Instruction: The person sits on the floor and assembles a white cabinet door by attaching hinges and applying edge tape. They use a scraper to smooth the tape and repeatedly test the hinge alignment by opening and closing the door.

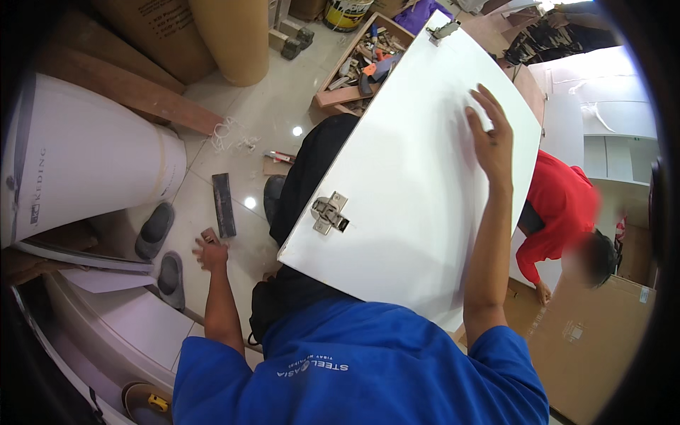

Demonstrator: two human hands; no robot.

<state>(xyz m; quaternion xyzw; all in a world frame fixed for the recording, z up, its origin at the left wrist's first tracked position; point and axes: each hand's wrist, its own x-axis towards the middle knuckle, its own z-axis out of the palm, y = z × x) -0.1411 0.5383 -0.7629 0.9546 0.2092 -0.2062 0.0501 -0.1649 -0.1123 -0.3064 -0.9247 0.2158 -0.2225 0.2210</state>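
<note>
A white cabinet door panel (411, 163) lies tilted across my lap, with one metal hinge (330, 212) at its near left corner and another hinge (443, 31) at its far end. Over the panel's right side is my right hand (491, 138), fingers apart and holding nothing; light contact with the surface cannot be ruled out. My left hand (212, 255) reaches low to the left, slightly blurred, its fingers spread at a small brown block (208, 235). Whether it grips the block is unclear. Beside it on the tiles lies a dark flat bar (224, 205).
Grey slippers (155, 231) sit at the left near a large white roll (92, 159). A wooden tray (333, 97) of mixed tools stands beyond the panel. At right, a person in red (559, 205) bends over a cardboard box (595, 340). A yellow tape measure (157, 403) lies lower left.
</note>
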